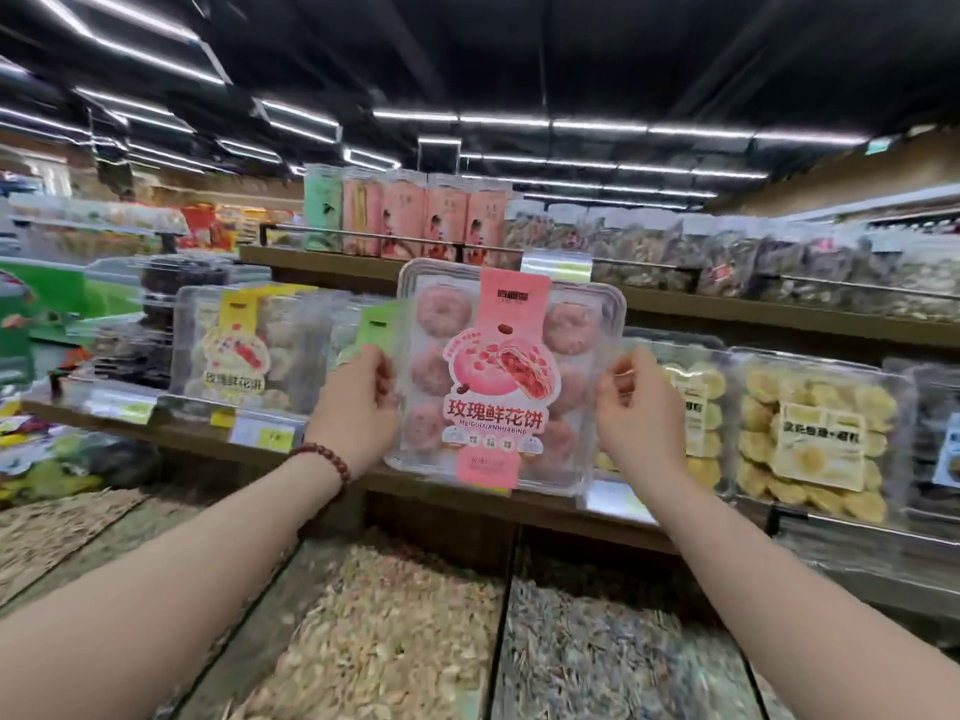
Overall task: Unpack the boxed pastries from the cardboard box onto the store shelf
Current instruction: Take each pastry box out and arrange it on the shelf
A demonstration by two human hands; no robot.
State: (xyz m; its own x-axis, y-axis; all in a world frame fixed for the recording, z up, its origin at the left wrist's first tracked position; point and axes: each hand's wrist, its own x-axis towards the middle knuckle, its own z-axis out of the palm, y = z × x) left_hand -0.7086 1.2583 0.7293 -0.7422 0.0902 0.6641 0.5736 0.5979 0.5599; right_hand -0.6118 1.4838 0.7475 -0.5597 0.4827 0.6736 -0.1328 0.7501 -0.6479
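Note:
A clear plastic pastry box (511,376) with a pink label and pink round pastries stands upright at the front of the wooden store shelf (447,488). My left hand (358,407) grips its left edge, and a red bead bracelet circles that wrist. My right hand (641,407) grips its right edge. The box's bottom edge sits at the shelf's front lip; whether it rests there I cannot tell. No cardboard box is in view.
Boxes with yellow labels (244,345) stand left of it and boxes of yellow pastries (815,439) right. Pink and green cartons (405,215) line the upper shelf. Open bins of seeds (395,631) lie below my arms.

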